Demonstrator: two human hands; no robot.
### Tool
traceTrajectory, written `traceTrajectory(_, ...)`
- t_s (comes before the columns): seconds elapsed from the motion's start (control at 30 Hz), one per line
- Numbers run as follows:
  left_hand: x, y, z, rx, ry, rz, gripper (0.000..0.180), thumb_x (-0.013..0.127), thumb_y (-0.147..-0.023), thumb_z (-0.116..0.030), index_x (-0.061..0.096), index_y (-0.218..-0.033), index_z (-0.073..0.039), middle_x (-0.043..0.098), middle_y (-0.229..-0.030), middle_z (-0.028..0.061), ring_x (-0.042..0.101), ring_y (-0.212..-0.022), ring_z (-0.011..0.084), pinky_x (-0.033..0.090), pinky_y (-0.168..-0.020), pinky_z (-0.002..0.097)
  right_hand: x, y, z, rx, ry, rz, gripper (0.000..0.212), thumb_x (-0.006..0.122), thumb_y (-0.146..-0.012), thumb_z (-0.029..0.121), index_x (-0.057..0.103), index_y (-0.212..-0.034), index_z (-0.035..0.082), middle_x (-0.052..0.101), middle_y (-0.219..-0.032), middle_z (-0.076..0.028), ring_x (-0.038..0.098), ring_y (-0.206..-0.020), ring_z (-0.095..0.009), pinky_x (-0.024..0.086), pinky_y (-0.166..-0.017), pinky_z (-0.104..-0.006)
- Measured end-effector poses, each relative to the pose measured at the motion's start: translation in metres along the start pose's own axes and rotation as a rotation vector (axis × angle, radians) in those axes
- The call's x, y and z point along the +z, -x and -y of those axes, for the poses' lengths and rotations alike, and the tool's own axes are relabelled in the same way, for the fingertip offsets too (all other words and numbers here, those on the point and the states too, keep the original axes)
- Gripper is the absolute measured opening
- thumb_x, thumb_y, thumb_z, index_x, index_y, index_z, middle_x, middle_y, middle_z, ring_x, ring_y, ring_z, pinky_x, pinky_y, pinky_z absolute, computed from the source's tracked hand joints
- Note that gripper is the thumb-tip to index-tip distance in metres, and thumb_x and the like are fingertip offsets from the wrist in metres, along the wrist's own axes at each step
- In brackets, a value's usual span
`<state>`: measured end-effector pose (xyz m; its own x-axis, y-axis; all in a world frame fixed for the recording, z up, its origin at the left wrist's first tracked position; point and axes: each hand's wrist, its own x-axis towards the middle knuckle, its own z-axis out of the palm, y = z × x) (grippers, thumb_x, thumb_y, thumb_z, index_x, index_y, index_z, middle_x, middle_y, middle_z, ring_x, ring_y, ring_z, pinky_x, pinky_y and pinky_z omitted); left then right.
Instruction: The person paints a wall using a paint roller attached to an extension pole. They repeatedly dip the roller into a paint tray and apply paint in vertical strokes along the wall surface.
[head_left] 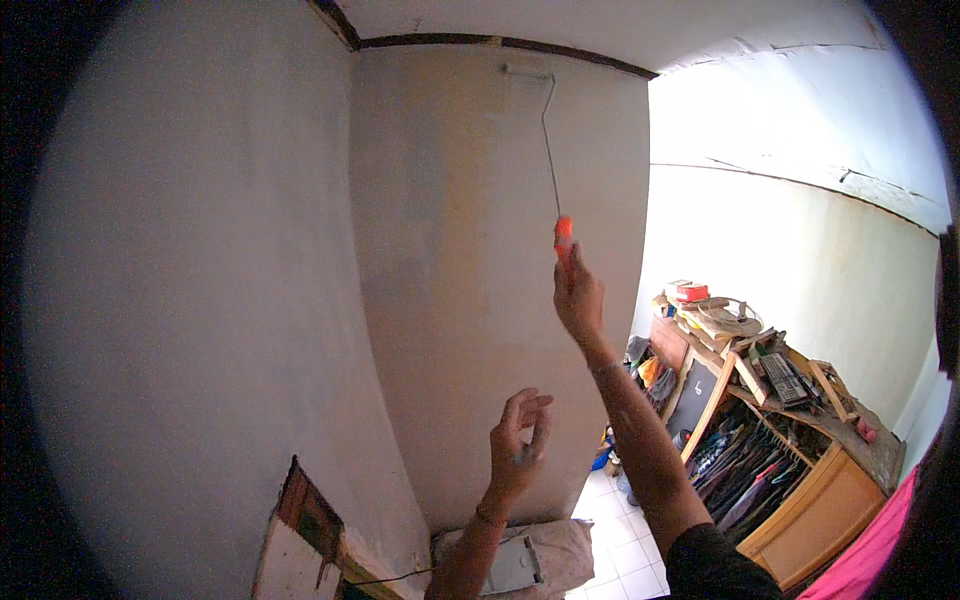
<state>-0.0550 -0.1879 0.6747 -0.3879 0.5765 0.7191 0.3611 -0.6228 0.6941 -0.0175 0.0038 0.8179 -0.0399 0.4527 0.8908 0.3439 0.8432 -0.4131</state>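
My right hand [580,297] is raised and wrapped round the orange handle of a paint roller [564,231]. From the handle a long thin metal rod runs upward. The pale roller sleeve [527,71] lies against the upper part of the wall [500,270], just under the dark strip at the ceiling. Patches of grey and yellowish tone show on this wall. Lower down, my left hand [516,440] is held up in front of the wall with curled fingers apart from the thumb. It holds nothing, and whitish smears mark it.
A grey paint tray [515,563] sits on a crumpled sheet [570,548] below my left hand. At the right stands an open wooden wardrobe [815,510] of hanging clothes, its top piled with a keyboard [784,379] and wood pieces. A wooden door frame [305,510] is lower left.
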Motion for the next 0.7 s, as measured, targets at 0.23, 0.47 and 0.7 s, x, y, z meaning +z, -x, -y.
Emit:
traceTrajectory(0.23, -0.016, 0.008, -0.010, -0.011, -0.024, -0.033, 0.033, 0.058, -0.099, -0.019, 0.052, -0.125, 0.000, 0.069, -0.112, 0.0172, 0.069, -0.102, 0.0253, 0.055, -0.089, 0.0390, -0.007, -0.039, 0.008, -0.008, 0.008, 0.020, 0.051, 0.055, -0.098, 0.023, 0.045, -0.140, -0.005, 0.067, -0.079, -0.028, 0.071, -0.073, -0.035, 0.050, -0.059, -0.0427)
traceTrajectory(0.47, -0.009, 0.003, -0.013, -0.029, -0.025, 0.007, 0.032, 0.059, -0.099, -0.018, 0.053, -0.124, 0.001, 0.069, -0.112, 0.0179, 0.069, -0.101, 0.0258, 0.055, -0.090, 0.0385, -0.019, -0.017, -0.017, 0.013, 0.073, 0.073, 0.052, 0.058, -0.096, 0.019, 0.046, -0.141, -0.004, 0.068, -0.083, -0.028, 0.073, -0.080, -0.029, 0.052, -0.063, -0.0360)
traceTrajectory(0.7, -0.004, 0.007, -0.010, -0.008, -0.008, 0.025, 0.032, 0.059, -0.098, -0.018, 0.053, -0.123, 0.001, 0.070, -0.110, 0.0181, 0.069, -0.101, 0.0271, 0.055, -0.090, 0.0385, -0.023, -0.008, 0.004, -0.034, 0.035, 0.043, 0.053, 0.059, -0.096, 0.017, 0.045, -0.141, -0.005, 0.065, -0.074, -0.027, 0.070, -0.066, -0.024, 0.049, -0.055, -0.0365)
